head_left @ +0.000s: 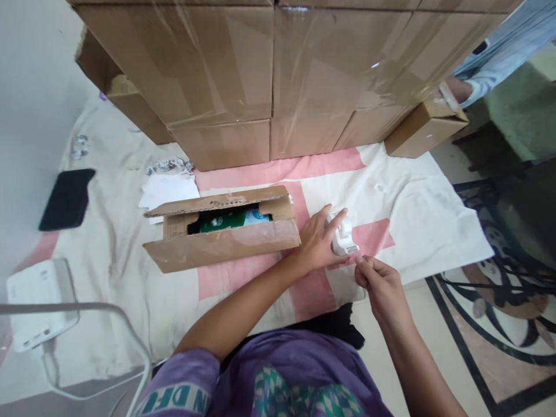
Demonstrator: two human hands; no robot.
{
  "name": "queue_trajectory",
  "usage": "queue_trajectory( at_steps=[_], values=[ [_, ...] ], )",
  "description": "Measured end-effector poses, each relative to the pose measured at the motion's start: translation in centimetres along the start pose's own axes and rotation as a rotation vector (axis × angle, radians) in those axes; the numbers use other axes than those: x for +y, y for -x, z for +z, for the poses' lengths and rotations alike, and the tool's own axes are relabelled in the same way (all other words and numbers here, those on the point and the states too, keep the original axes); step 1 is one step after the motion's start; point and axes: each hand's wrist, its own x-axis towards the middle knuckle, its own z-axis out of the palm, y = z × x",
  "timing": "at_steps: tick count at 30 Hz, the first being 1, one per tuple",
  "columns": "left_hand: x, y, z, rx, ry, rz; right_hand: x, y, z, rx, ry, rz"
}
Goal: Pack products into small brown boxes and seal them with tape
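My left hand (319, 240) is wrapped round a white tape dispenser (344, 238), just right of an open cardboard box. Close to the dispenser's cutting edge, my right hand (377, 273) is closed in a pinch; what lies between its fingertips is too small to make out. The cardboard box (226, 246) lies on the cloth with its long flaps raised. Inside it a green and blue package (232, 220) shows through the gap.
Large taped cartons (217, 69) stand stacked behind. A person's arm (460, 90) reaches a small box (428, 127) at the right. White papers (169, 191), a black phone-like object (67, 198) and a white device (41, 304) with cables lie left.
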Motion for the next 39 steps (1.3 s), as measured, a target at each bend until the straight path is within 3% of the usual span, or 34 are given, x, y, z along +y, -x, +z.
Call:
queue_trajectory(
  at_steps=[15, 21, 23, 26, 29, 33, 36, 39],
  values=[
    [0.5, 0.2, -0.5, 0.01, 0.015, -0.013, 0.5, -1.1, 2.0, 0.018, -0.339, 0.125],
    [0.2, 0.3, -0.1, 0.036, -0.008, 0.046, 1.6, -1.6, 1.5, -0.013, -0.335, 0.165],
    [0.0, 0.3, 0.1, 0.028, -0.006, 0.053, 2.2, -1.5, 1.4, -0.022, -0.3, 0.125],
    [0.3, 0.4, -0.4, 0.005, 0.038, 0.052, 3.1, -0.5, 1.5, 0.009, -0.183, -0.096],
    [1.7, 0.7, -2.7, -0.06, 0.115, 0.1, 3.3, 0.8, 1.4, 0.034, 0.023, -0.435],
    [5.1, 1.9, -8.2, -0.164, 0.258, 0.096, 1.4, 1.3, 1.4, -0.069, 0.255, -0.834],
    [7.5, 3.6, -12.5, -0.193, 0.33, 0.055, -0.9, 1.1, 2.1, -0.21, 0.313, -0.956],
    [8.6, 5.6, -15.6, -0.138, 0.286, -0.056, -2.9, 1.0, 3.5, -0.364, 0.278, -0.995]
  ],
)
